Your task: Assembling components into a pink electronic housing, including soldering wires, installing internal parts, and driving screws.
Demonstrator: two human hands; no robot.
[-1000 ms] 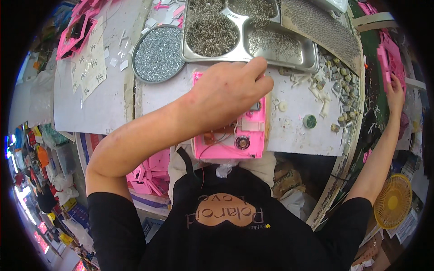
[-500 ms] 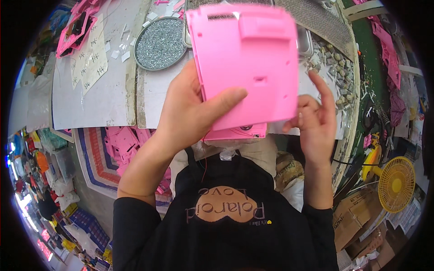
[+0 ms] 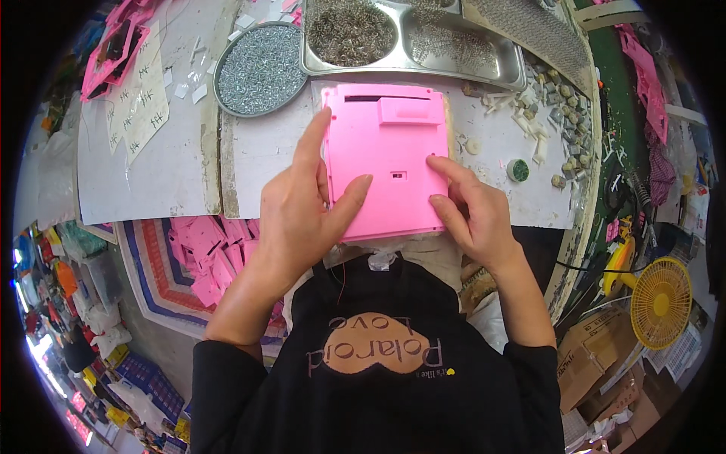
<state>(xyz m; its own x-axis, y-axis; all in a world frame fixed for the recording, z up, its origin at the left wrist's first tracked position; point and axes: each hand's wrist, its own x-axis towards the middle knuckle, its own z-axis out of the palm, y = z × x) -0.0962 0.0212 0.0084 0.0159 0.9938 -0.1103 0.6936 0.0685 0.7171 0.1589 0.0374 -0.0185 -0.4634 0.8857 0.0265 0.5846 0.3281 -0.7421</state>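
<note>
A flat pink plastic casing [image 3: 386, 155] lies at the table's near edge, with a slot at its far end, a raised block beside that and a small switch opening mid-face. Along its left side my left hand [image 3: 302, 208] grips it, forefinger stretched up the edge and thumb resting on the face. My right hand [image 3: 484, 216] holds the right edge between thumb and forefinger. Beneath the casing some clear plastic wrap shows, and a thin dark red wire hangs below it. What lies under the casing is mostly hidden.
A round tray of small screws [image 3: 261, 69] stands beyond my left hand. Behind the casing sits a steel tray [image 3: 401, 68] with metal springs. White plastic bits [image 3: 533, 132] and small blocks [image 3: 578, 144] lie right. A striped bag [image 3: 155, 265] holds pink parts; a yellow fan [image 3: 660, 303] stands right.
The pink casing has come down from in front of the trays to the table edge, uncovering the springs. My right hand, free before, has moved in to its right edge.
</note>
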